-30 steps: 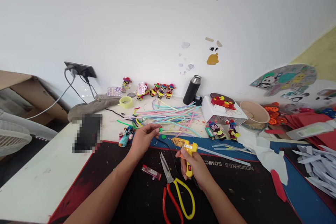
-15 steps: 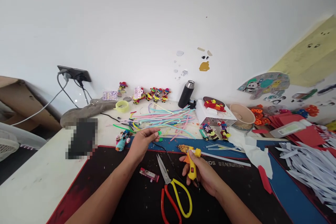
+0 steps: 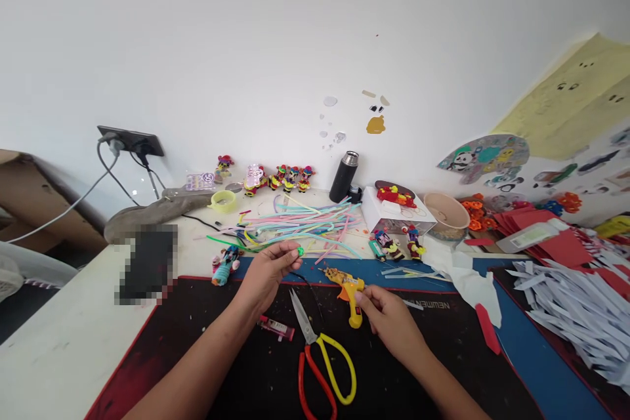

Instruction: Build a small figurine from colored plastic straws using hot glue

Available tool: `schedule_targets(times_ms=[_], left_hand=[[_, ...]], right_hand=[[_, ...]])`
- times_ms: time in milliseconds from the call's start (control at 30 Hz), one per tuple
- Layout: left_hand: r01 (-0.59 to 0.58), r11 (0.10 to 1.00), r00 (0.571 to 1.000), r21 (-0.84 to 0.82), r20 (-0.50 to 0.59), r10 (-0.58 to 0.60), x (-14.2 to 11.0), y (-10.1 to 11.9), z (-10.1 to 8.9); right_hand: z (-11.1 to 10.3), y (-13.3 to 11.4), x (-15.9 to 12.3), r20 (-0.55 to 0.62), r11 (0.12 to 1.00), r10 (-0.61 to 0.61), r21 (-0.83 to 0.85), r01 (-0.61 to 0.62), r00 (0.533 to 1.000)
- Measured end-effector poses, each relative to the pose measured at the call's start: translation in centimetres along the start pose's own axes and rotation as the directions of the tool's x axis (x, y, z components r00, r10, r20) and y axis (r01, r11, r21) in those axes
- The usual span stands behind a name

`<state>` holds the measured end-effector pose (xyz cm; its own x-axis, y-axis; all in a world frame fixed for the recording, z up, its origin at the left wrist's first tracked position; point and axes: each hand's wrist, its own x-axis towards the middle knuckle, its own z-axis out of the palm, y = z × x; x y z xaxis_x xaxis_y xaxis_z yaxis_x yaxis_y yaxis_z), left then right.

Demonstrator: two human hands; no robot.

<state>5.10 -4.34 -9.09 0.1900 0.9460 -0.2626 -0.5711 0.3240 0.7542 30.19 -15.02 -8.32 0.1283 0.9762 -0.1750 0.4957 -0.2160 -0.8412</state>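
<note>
My left hand [image 3: 270, 272] pinches a small green curled piece [image 3: 300, 251] between thumb and forefinger, above the blue strip. Its exact kind is too small to make out. My right hand [image 3: 391, 315] has its thumb and fingertips on the right side of the handle of a yellow hot glue gun [image 3: 350, 295], whose nozzle points left. Whether the gun rests on the mat is hard to tell. Between my forearms lie scissors [image 3: 310, 335] with one red and one yellow handle, blades slightly apart. A pink lighter [image 3: 276, 328] lies by my left forearm.
Pastel pipe cleaners [image 3: 315, 220] spread behind my hands. Several small figures [image 3: 290, 178] stand along the wall, beside a black thermos [image 3: 344, 176]. At right are a white box [image 3: 408, 216], a bowl [image 3: 445, 213] and white paper strips [image 3: 566, 315]. A blurred dark rectangle [image 3: 150, 262] lies left.
My right hand has shifted from a grip around the glue gun's handle to fingertips at its right side. The green piece has turned in my left fingers. The view has swung slightly right.
</note>
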Motion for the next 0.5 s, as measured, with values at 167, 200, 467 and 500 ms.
schedule_targets(times_ms=[167,200,467,500], left_hand=[[0.037,0.997,0.999,-0.064,0.006,-0.036,-1.5,-0.9,1.2],[0.05,0.996,0.999,-0.069,0.005,-0.05,-1.8,-1.1,1.3],[0.082,0.993,0.997,-0.083,-0.006,-0.083,-3.5,-2.1,1.4],[0.078,0.993,0.997,-0.085,-0.015,-0.079,-3.6,-2.2,1.4]], right_hand=[[4.2,-2.6,0.6,0.046,0.947,0.023,0.319,-0.036,0.999],[5.1,-3.1,0.8,0.045,0.933,0.006,0.358,-0.022,0.999],[8.3,-4.4,1.4,0.025,0.854,-0.05,0.519,0.03,0.998],[8.4,-4.3,1.4,0.028,0.849,-0.051,0.528,0.028,0.998]])
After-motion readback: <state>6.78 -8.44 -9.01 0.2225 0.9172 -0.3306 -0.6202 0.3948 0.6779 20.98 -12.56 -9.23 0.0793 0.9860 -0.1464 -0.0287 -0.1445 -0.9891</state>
